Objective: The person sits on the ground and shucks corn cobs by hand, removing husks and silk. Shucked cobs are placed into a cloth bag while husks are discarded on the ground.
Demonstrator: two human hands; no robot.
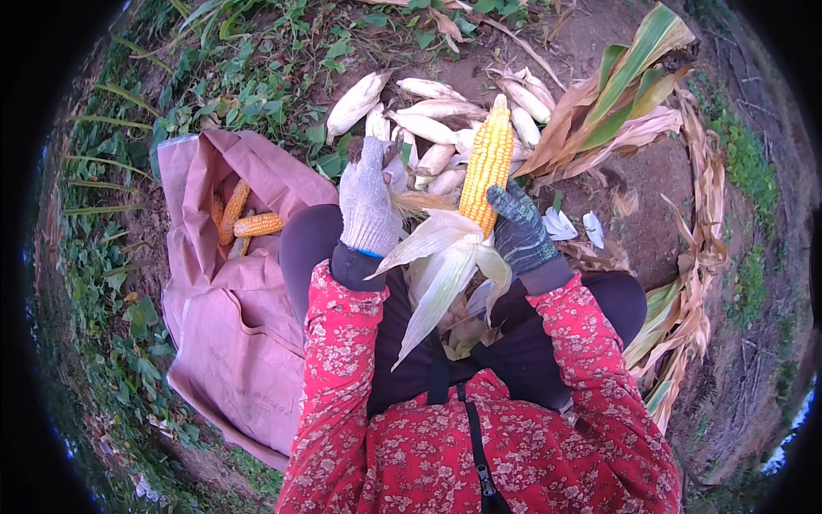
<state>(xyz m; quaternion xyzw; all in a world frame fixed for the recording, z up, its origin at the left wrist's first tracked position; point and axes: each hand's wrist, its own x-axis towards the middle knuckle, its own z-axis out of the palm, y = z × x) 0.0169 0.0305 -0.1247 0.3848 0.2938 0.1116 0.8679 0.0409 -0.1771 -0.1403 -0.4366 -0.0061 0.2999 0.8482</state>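
Observation:
An ear of yellow corn (488, 167) stands tilted before me, its kernels bare. Around its lower end, pale husk leaves (427, 289) are peeled back and hang toward my lap. My right hand (521, 221), in a dark green patterned glove, grips the ear near its base from the right. My left hand (371, 199), in a white knit glove, is closed just left of the ear. Tan corn silk (420, 204) runs from it toward the ear; its fingertips are partly hidden. Beyond both hands lies a heap of ears in pale husks (427, 127).
On my left a pink woven sack (237, 347) lies with its mouth open, several husked ears (258, 225) inside. Dry corn leaves and stalks (697, 257) curve along the right. White scraps (559, 225) lie on the soil right of my right hand. Green vines (250, 96) cover the ground at upper left.

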